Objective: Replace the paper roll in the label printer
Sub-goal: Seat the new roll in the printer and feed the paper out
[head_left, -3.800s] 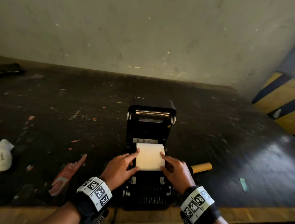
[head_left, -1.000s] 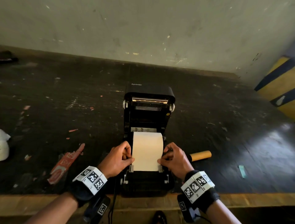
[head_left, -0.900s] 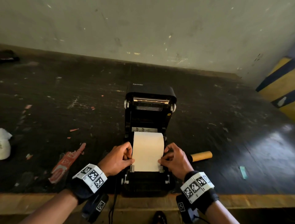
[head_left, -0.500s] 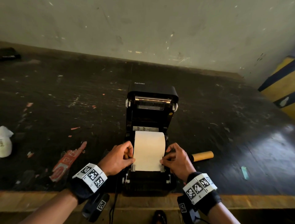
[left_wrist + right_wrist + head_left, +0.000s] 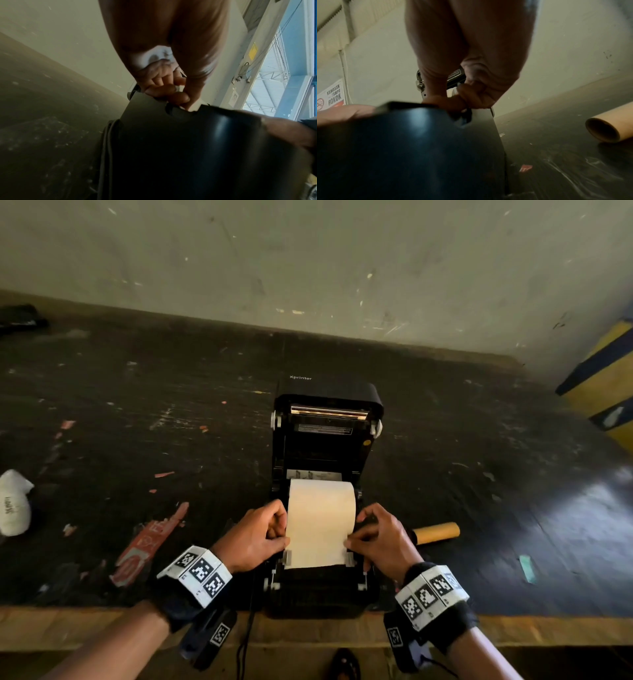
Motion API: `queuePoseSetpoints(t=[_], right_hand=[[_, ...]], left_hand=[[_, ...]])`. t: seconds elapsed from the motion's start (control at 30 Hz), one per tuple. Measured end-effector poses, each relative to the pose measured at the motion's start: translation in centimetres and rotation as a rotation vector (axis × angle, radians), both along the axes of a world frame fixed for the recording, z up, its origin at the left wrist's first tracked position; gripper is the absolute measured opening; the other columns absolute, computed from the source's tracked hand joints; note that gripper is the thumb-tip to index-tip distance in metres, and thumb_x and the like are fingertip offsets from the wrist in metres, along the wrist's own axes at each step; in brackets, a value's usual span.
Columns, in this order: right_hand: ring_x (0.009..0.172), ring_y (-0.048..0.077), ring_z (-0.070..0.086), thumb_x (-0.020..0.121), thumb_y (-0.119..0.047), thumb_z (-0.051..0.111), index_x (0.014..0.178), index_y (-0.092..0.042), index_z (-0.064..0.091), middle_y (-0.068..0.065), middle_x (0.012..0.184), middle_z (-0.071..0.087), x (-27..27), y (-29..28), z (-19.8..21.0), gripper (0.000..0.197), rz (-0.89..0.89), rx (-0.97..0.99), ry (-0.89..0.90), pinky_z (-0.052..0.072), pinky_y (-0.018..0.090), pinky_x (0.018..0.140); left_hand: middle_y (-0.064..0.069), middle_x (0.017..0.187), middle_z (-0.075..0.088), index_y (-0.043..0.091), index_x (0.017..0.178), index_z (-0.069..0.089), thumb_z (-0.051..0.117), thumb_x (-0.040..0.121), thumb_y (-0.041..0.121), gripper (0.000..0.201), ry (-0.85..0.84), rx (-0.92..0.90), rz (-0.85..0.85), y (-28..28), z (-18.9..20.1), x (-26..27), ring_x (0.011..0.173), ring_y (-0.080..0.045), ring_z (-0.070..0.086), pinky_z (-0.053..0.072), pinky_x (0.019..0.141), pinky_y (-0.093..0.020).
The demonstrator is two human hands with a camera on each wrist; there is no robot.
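Observation:
The black label printer (image 5: 327,587) stands at the table's near edge with its lid (image 5: 329,409) tilted up and back. A cream paper roll (image 5: 320,511) lies in its bay, and a strip of paper is drawn forward over the front guides. My left hand (image 5: 274,537) pinches the strip's left edge, fingers curled. My right hand (image 5: 359,539) pinches the right edge. In the wrist views the printer body (image 5: 197,148) (image 5: 412,148) fills the foreground, with curled fingers (image 5: 168,92) (image 5: 462,100) at its top edge.
An empty brown cardboard core (image 5: 436,533) (image 5: 607,129) lies right of the printer. A red torn wrapper (image 5: 147,542) and a white crumpled object (image 5: 13,503) lie to the left. A cable (image 5: 245,642) hangs off the front edge. A yellow-and-blue post (image 5: 606,385) stands at the far right.
Over the earlier frames the paper was drawn forward from the roll across the printer's front. In the last second both hands keep pinching its edges, hardly moving.

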State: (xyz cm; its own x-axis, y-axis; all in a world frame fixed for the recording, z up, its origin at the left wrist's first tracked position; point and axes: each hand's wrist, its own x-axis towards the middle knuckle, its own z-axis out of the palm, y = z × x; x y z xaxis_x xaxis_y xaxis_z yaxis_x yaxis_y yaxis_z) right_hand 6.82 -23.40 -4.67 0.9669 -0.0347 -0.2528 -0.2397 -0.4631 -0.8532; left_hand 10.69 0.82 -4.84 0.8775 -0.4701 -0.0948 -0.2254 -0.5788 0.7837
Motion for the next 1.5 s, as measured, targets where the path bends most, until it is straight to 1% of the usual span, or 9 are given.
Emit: queuePoseSetpoints(t=[0.2,0.4,0.63,0.77,0.93,1.1,1.27,1.43,1.5], right_hand=[[0.041,0.007,0.057,0.078,-0.004,0.072,0.096,-0.015,0.044,0.009,0.08,0.073,-0.5,0.2,-0.3,0.036,-0.01,0.008,-0.008,0.046,0.025,0.036],[0.05,0.025,0.061,0.076,-0.011,0.076,0.1,-0.018,0.045,0.01,0.081,0.074,-0.4,0.5,0.1,0.04,-0.078,0.058,-0.027,0.052,0.031,0.041],[0.041,0.009,0.056,0.076,-0.007,0.075,0.102,-0.016,0.043,0.009,0.081,0.072,-0.4,0.8,0.0,0.042,-0.045,-0.012,0.008,0.046,0.026,0.036],[0.046,0.013,0.061,0.076,-0.008,0.075,0.102,-0.021,0.044,0.007,0.08,0.073,-0.6,0.4,0.1,0.042,-0.07,0.001,-0.011,0.05,0.029,0.039],[0.043,0.019,0.059,0.077,-0.009,0.075,0.109,-0.022,0.044,0.009,0.079,0.074,-0.4,0.7,0.4,0.047,-0.087,0.032,-0.021,0.05,0.028,0.038],[0.039,0.013,0.055,0.077,-0.008,0.074,0.119,-0.021,0.04,0.009,0.078,0.073,-0.7,0.9,0.0,0.056,-0.064,-0.014,0.015,0.048,0.027,0.038],[0.049,0.019,0.064,0.078,-0.008,0.073,0.141,-0.038,0.018,0.004,0.077,0.075,-1.0,0.8,0.2,0.089,-0.071,-0.031,-0.067,0.051,0.023,0.045],[0.068,0.003,0.068,0.079,-0.01,0.072,0.148,-0.031,0.006,-0.004,0.075,0.075,-0.9,1.0,-0.7,0.097,-0.012,-0.144,-0.124,0.059,0.029,0.069],[0.07,0.001,0.068,0.079,-0.01,0.072,0.147,-0.031,0.005,-0.005,0.075,0.074,-1.0,0.7,-1.0,0.097,-0.004,-0.15,-0.12,0.059,0.03,0.07]], left_hand=[[-0.005,0.081,0.065,0.022,0.079,0.049,0.068,0.079,0.016,0.02,-0.03,-0.041,0.066,0.0,-0.4,-0.2,0.07,-0.019,0.065,0.056,0.064,-0.035],[-0.002,0.084,0.065,0.022,0.08,0.047,0.067,0.08,0.013,0.022,0.002,0.02,0.0,0.0,0.0,-0.1,0.075,-0.018,0.063,0.055,0.069,-0.033],[-0.006,0.082,0.065,0.021,0.078,0.048,0.068,0.079,0.012,0.022,0.009,-0.013,-0.02,0.5,0.1,0.1,0.07,-0.016,0.061,0.054,0.068,-0.035],[-0.006,0.078,0.065,0.02,0.078,0.048,0.067,0.08,0.014,0.02,-0.031,-0.028,0.019,0.0,-0.1,-0.1,0.069,-0.021,0.063,0.055,0.065,-0.038],[-0.002,0.078,0.064,0.019,0.078,0.049,0.069,0.079,0.012,0.021,-0.006,0.002,-0.026,-0.1,0.0,-0.3,0.069,-0.015,0.06,0.053,0.065,-0.033],[0.0,0.078,0.064,0.019,0.079,0.051,0.07,0.078,0.013,0.02,-0.061,-0.077,0.041,0.4,-0.3,-0.3,0.067,-0.017,0.064,0.056,0.064,-0.034],[0.002,0.079,0.065,0.02,0.082,0.051,0.068,0.079,0.01,0.02,-0.053,-0.049,-0.009,0.1,-0.4,-0.3,0.071,-0.014,0.063,0.055,0.07,-0.033],[0.0,0.08,0.067,0.027,0.087,0.049,0.066,0.08,0.009,0.025,-0.047,-0.11,0.013,0.4,-0.5,-0.4,0.068,-0.017,0.066,0.058,0.065,-0.035],[-0.001,0.08,0.068,0.027,0.089,0.049,0.065,0.082,0.008,0.026,-0.059,-0.14,0.041,0.4,-0.6,-0.5,0.068,-0.017,0.067,0.059,0.064,-0.037]])
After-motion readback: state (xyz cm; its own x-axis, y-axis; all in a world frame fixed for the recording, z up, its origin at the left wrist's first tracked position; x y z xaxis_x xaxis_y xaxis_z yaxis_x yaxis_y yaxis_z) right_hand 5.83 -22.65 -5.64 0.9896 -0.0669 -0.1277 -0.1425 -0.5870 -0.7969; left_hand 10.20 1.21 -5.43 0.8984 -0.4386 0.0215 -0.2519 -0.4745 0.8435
